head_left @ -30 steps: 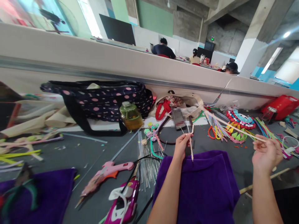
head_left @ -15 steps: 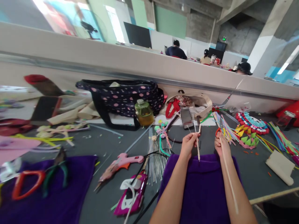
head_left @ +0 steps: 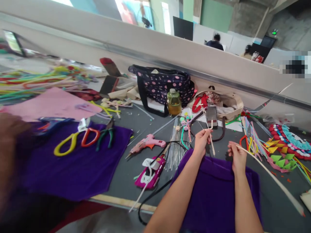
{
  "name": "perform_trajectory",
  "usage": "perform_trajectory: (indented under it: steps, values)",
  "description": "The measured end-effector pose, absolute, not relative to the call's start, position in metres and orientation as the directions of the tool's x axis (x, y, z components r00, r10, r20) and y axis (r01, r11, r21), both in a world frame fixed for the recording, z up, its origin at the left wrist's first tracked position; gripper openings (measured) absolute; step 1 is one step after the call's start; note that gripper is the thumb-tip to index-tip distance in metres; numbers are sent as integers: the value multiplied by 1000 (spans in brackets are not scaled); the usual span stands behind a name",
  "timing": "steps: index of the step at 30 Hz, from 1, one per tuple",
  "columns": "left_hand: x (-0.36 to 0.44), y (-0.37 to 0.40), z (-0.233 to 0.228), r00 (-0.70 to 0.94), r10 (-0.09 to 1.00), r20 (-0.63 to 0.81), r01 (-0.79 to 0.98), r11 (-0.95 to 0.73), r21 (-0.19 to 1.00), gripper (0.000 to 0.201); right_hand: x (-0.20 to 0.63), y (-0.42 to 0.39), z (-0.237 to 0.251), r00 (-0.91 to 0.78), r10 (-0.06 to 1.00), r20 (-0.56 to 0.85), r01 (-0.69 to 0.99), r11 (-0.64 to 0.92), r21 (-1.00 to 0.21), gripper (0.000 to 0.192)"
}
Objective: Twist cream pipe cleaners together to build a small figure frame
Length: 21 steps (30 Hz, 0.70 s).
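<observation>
My left hand (head_left: 203, 139) pinches a short, bent cream pipe cleaner (head_left: 213, 148) above the front purple cloth (head_left: 213, 194). One end points up and the other hangs below my fingers. A little to the right, my right hand (head_left: 238, 157) has a long cream pipe cleaner (head_left: 269, 171) pinched near its end. Its length curves down to the right. The two hands are apart. Just behind them lie a grey phone-like device (head_left: 211, 116), its face blurred, and a pastel pipe-cleaner piece (head_left: 186, 124).
To the left are a pink glue gun (head_left: 148, 141), a magenta packet (head_left: 152, 176), yellow-handled scissors (head_left: 65, 145) and green-handled pliers (head_left: 105, 137). A bottle (head_left: 174, 103) stands before a dotted bag (head_left: 160, 82). Coloured pipe cleaners (head_left: 252, 136) lie right. Another person's blurred arm (head_left: 9, 155) reaches in left.
The view has swung left, bringing in another person's arm and more pipe cleaners. The long pipe cleaner, earlier along my right forearm, now sweeps out to the right of it.
</observation>
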<state>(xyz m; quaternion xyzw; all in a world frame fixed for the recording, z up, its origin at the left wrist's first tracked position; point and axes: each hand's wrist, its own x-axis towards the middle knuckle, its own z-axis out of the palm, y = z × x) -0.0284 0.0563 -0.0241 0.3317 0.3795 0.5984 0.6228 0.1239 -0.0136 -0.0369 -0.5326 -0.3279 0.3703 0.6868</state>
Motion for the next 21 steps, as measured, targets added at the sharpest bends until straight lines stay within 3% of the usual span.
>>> perform_trajectory:
  steps: [4,10,21]
  values:
    - [-28,56,-23,-16,998,-56,-479,42,877,41,115,-21,-28,263,965,-1,-166,44,-985,23]
    - [-25,53,-20,-34,999,-27,-461,8,887,40,108,-29,-19,15,993,-121,-189,-116,-975,24]
    - [-21,47,-15,-2,1000,-8,-457,6,889,39,107,-29,-19,-83,984,-160,-47,-164,-985,24]
